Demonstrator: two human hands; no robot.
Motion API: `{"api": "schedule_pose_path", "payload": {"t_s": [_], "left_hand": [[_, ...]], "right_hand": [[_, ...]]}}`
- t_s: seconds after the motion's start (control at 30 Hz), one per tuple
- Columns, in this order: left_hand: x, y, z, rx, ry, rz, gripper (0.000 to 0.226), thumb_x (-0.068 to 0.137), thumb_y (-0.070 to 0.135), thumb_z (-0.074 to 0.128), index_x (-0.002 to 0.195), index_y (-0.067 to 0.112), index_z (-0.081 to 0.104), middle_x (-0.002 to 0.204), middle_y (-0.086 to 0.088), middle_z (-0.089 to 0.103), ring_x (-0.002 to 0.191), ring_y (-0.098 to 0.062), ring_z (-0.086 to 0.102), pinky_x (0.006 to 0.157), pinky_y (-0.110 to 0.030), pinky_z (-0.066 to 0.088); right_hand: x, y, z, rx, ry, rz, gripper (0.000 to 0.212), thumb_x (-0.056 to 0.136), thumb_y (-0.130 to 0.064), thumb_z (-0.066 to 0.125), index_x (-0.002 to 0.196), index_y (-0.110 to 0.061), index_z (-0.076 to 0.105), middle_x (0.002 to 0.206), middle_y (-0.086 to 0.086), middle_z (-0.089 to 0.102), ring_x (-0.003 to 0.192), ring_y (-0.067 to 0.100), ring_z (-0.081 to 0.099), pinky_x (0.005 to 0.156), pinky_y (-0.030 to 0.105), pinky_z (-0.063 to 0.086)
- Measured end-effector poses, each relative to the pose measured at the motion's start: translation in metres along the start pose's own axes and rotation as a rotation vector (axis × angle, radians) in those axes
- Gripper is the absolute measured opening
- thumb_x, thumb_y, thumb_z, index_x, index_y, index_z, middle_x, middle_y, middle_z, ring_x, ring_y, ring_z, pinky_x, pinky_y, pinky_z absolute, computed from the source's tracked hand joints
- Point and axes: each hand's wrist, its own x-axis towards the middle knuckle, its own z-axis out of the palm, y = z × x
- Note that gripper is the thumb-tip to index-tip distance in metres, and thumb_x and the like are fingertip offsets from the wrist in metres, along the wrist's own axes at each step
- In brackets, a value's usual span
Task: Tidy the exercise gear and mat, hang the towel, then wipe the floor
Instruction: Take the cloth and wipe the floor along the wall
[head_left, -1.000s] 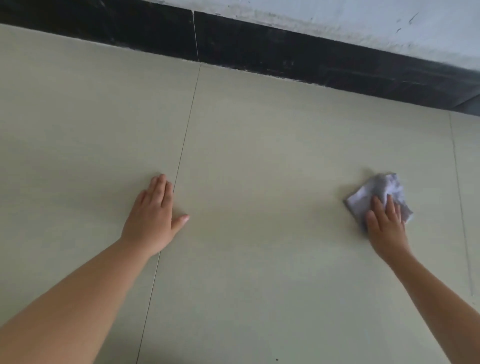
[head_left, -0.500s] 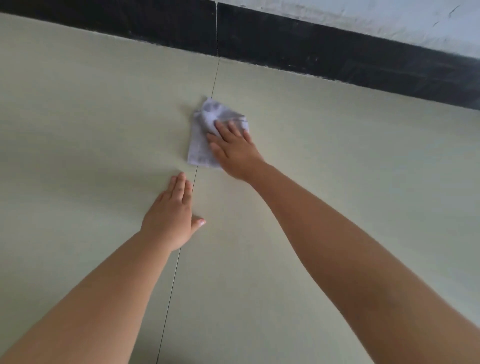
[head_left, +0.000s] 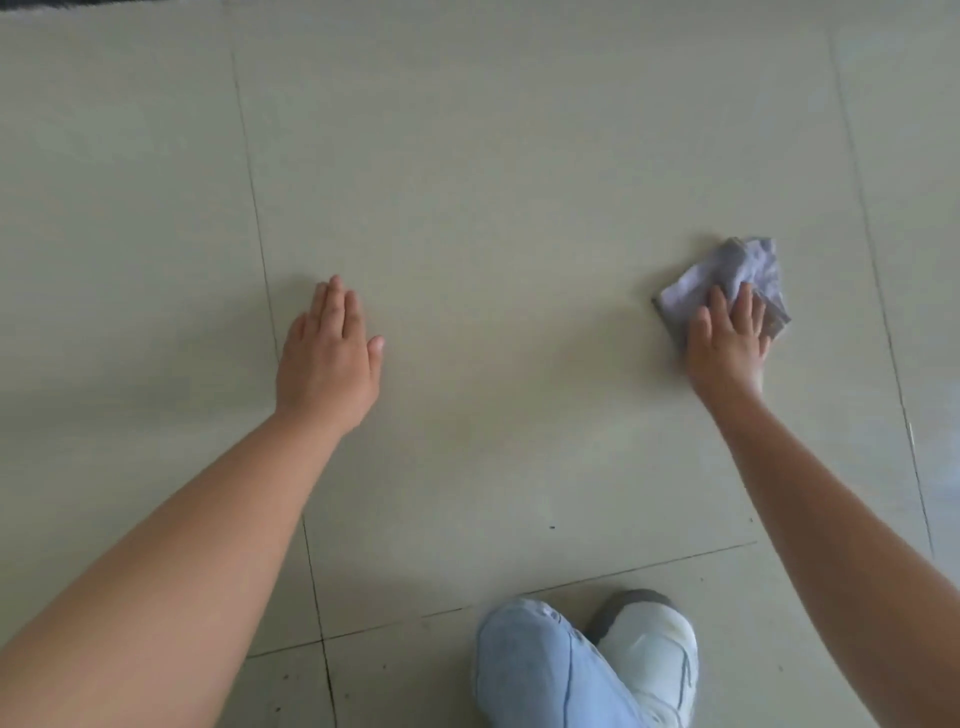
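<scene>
A crumpled grey cloth (head_left: 743, 270) lies on the pale tiled floor (head_left: 493, 234) at the right. My right hand (head_left: 727, 343) presses flat on its near part with straight fingers, so part of the cloth is hidden under the palm. My left hand (head_left: 327, 358) rests flat on the floor at the left, fingers straight and together, holding nothing. It sits just right of a tile seam.
My knee in light blue jeans (head_left: 540, 670) and a white shoe (head_left: 649, 649) are at the bottom centre. Dark grout lines (head_left: 254, 208) cross the floor. A sliver of dark skirting (head_left: 78, 4) shows at the top left corner.
My right hand has swept the cloth from the upper middle near the skirting back to the right. The view has tilted down, so my knee and shoe now show. My left hand stays planted.
</scene>
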Motion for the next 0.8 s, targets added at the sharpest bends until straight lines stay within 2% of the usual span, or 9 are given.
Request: {"api": "schedule_pose_path", "payload": {"t_s": [0.07,0.17,0.23,0.27,0.37,0.47,0.57,0.63,0.8], "left_hand": [[-0.008,0.015,0.011,-0.021,0.006,0.013,0.054,0.1,0.019,0.034,0.146,-0.005,0.021,0.157,-0.02,0.01,0.147,-0.03,0.011,0.117,-0.04,0.014],[-0.014,0.015,0.015,-0.009,0.003,-0.021,0.051,0.098,0.014,0.038,0.143,-0.009,0.027,0.155,-0.024,0.016,0.145,-0.034,0.017,0.116,-0.042,0.019],[-0.015,0.006,0.013,0.018,0.024,-0.008,0.049,0.096,0.009,0.044,0.138,-0.014,0.033,0.151,-0.03,0.023,0.142,-0.04,0.024,0.113,-0.047,0.024],[-0.015,0.004,0.011,0.032,0.025,0.006,0.048,0.095,0.007,0.046,0.136,-0.015,0.035,0.149,-0.032,0.025,0.141,-0.042,0.026,0.112,-0.049,0.026],[-0.011,0.012,0.008,0.073,-0.005,0.058,0.05,0.095,0.009,0.046,0.138,-0.014,0.033,0.15,-0.031,0.025,0.141,-0.041,0.024,0.113,-0.048,0.025],[0.004,0.044,0.011,0.081,-0.008,0.194,0.049,0.094,0.01,0.048,0.135,-0.016,0.037,0.146,-0.033,0.03,0.138,-0.044,0.029,0.111,-0.051,0.028],[0.025,0.098,0.014,0.101,0.01,0.347,0.053,0.093,0.015,0.04,0.135,-0.016,0.036,0.147,-0.033,0.029,0.139,-0.044,0.029,0.111,-0.051,0.028],[0.037,0.137,0.012,0.1,-0.026,0.39,0.055,0.098,0.017,0.041,0.143,-0.009,0.024,0.154,-0.026,0.015,0.146,-0.036,0.014,0.117,-0.044,0.016],[0.048,0.194,0.016,0.215,-0.138,0.314,0.078,0.095,0.04,0.044,0.148,-0.003,0.007,0.158,-0.021,-0.002,0.148,-0.031,-0.002,0.12,-0.038,0.007]], "right_hand": [[-0.019,-0.034,0.019,-0.002,0.001,-0.051,0.05,0.101,-0.03,0.02,0.147,-0.013,0.023,0.159,0.011,0.003,0.147,0.028,0.001,0.118,0.04,0.0],[-0.087,-0.072,0.067,-0.049,-0.177,-0.473,0.076,0.081,-0.046,0.002,0.144,-0.017,0.032,0.157,0.008,0.016,0.146,0.028,0.011,0.119,0.038,0.001],[-0.135,-0.067,0.088,-0.184,-0.282,-0.754,0.065,0.081,-0.043,0.015,0.132,-0.026,0.052,0.147,-0.001,0.042,0.138,0.024,0.038,0.117,0.039,0.02],[-0.149,-0.055,0.09,-0.212,-0.304,-0.791,0.057,0.081,-0.042,0.024,0.123,-0.031,0.06,0.137,-0.007,0.054,0.129,0.019,0.049,0.114,0.035,0.028],[-0.156,0.013,0.079,-0.268,-0.334,-0.821,0.047,0.08,-0.041,0.034,0.117,-0.033,0.063,0.125,-0.009,0.064,0.122,0.015,0.044,0.114,0.03,0.008],[-0.117,0.099,0.034,-0.373,-0.214,-0.657,0.049,0.095,-0.043,0.017,0.132,-0.024,0.044,0.136,0.0,0.054,0.131,0.027,0.039,0.115,0.026,0.0],[-0.041,0.159,-0.029,-0.156,-0.117,-0.152,0.06,0.096,-0.043,0.009,0.148,-0.016,0.022,0.158,0.005,0.007,0.147,0.024,0.007,0.118,0.029,0.0],[0.01,0.18,-0.059,-0.055,-0.11,0.137,0.05,0.101,-0.027,0.018,0.149,-0.012,0.016,0.159,0.011,0.0,0.147,0.025,-0.001,0.12,0.038,0.004],[0.069,0.141,-0.064,0.138,0.014,0.276,0.05,0.101,-0.024,0.024,0.149,-0.013,0.017,0.159,0.011,-0.002,0.147,0.027,-0.004,0.119,0.044,0.002]]}}
